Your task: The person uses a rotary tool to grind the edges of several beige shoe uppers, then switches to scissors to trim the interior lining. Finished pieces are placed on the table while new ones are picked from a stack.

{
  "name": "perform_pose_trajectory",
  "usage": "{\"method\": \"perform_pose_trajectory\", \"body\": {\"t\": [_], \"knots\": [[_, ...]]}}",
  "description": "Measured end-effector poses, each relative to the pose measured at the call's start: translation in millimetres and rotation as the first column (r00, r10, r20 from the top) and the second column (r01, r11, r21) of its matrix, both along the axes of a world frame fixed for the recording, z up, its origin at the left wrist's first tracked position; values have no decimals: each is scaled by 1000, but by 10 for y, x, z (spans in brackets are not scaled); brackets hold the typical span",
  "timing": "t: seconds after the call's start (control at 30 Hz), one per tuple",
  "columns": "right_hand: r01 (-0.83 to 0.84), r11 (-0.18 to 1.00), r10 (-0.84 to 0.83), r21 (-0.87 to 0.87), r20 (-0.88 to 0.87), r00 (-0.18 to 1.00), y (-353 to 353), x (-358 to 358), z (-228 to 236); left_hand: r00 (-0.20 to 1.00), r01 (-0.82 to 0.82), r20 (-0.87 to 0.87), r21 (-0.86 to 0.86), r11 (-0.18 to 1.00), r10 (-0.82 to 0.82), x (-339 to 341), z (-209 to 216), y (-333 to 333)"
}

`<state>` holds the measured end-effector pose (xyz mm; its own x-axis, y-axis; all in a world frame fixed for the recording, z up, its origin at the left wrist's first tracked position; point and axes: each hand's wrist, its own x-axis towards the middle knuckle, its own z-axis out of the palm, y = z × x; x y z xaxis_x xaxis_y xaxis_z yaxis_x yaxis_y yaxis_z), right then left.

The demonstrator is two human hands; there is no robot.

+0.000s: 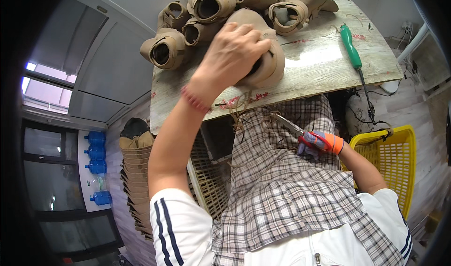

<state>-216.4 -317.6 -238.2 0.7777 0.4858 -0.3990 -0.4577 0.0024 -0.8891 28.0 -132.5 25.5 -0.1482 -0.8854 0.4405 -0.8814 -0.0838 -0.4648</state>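
Observation:
My left hand (235, 52) is closed over a tan cap (270, 71) near the front edge of the table, its fingers curled on the crown. Part of that cap is hidden under the hand. Low over my lap, my right hand (319, 144), in a glove with an orange cuff, grips red-handled scissors (297, 129) whose blades point up and to the left. More tan caps (170, 50) lie heaped at the back and left of the table, several showing dark oval openings. Loose brown threads (238, 118) hang at the table's front edge.
A green corded hand tool (351, 47) lies on the right of the wood-patterned table (310, 80). Beside my right arm stands a yellow basket (390, 148); another basket (206, 177) is left of my lap. A tall cap stack (136, 172) and blue water bottles (97, 152) stand left.

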Motion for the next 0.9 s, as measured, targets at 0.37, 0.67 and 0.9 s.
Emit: {"method": "perform_pose_trajectory", "body": {"t": [0.37, 0.67, 0.9], "knots": [[105, 993, -107, 57, 29, 994, 123, -35, 152, 918, -115, -363, 132, 985, 156, 628, -590, -587], [161, 984, -166, 75, 60, 984, 222, -28, 197, 775, -296, -625, -492, 818, -95, 1246, -338, 826], [180, 983, -180, 26, -7, 984, 217, -46, 265, 233, -957, -574, 6, 289, 785, 2488, -415, 2060]]}}
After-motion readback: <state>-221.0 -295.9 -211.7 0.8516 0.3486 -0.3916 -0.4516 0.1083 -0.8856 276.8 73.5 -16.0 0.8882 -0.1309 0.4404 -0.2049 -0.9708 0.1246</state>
